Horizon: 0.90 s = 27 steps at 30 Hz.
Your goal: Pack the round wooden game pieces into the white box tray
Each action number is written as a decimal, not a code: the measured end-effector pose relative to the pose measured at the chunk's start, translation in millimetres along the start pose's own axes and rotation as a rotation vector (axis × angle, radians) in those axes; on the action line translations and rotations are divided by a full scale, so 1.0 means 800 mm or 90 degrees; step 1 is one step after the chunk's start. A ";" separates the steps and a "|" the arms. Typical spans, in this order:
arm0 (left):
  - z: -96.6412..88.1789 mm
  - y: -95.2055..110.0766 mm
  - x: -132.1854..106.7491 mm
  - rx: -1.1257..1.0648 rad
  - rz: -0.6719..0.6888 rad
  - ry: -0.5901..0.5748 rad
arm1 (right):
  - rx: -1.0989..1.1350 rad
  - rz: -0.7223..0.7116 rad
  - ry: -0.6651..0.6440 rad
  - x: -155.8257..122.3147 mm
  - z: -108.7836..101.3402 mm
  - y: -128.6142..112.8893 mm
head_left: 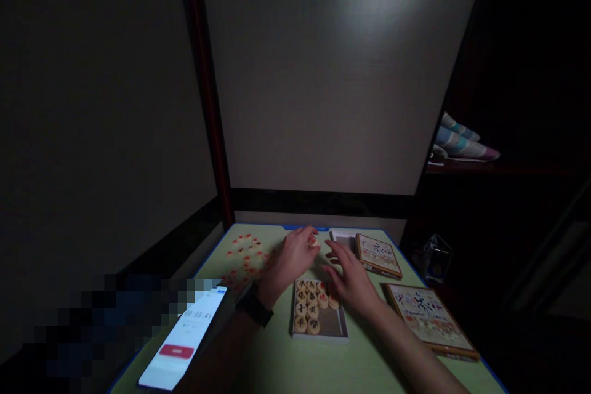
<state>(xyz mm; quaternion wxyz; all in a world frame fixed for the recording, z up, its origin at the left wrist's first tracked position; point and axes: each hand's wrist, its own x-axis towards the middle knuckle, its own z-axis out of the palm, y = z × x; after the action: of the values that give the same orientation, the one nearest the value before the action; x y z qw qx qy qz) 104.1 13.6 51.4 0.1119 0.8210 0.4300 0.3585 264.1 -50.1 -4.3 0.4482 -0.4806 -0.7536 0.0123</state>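
My left hand (298,252), with a dark watch on its wrist, is raised above the middle of the table, thumb and fingers closed on a pale round Chinese chess piece (314,242). Facing it, my right hand (347,268) has its fingers apart and nothing between them. Below both hands lies a shallow white-edged tray (333,324). Several Chinese chess pieces (306,308) stand in it in rows, some with black characters, some with red. Left of my left hand, many loose pieces (247,249) are scattered on the tabletop; my forearm hides some.
Two Chinese chess boxes lie at the right, a farther box (378,255) and a nearer box (427,317). Another shallow tray (344,239) sits behind my right hand. A phone (184,338) showing a timer rests at the front left of the green table (263,363).
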 end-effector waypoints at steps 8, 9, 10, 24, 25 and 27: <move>0.027 0.006 -0.036 -0.224 -0.080 0.030 | -0.016 -0.036 0.024 -0.006 0.011 0.000; 0.030 0.004 -0.037 -0.270 -0.096 0.029 | -0.018 -0.034 0.021 -0.006 0.011 0.000; 0.033 0.002 -0.038 -0.319 -0.113 0.029 | -0.018 -0.034 0.021 -0.006 0.012 0.000; 0.044 -0.046 -0.043 -0.370 -0.106 0.136 | 0.095 0.155 0.129 0.000 0.009 -0.005; 0.046 -0.049 -0.043 -0.355 -0.094 0.145 | 0.106 0.168 0.128 0.001 0.010 -0.004; 0.050 -0.052 -0.043 -0.345 -0.081 0.139 | 0.117 0.168 0.125 0.002 0.010 -0.001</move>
<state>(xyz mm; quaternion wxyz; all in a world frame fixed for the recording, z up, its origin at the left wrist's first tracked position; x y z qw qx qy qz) 92.7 17.1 -14.9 0.3024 0.6891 0.3785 0.5389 257.8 -46.0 -7.6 0.5561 -0.5314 -0.6323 0.0928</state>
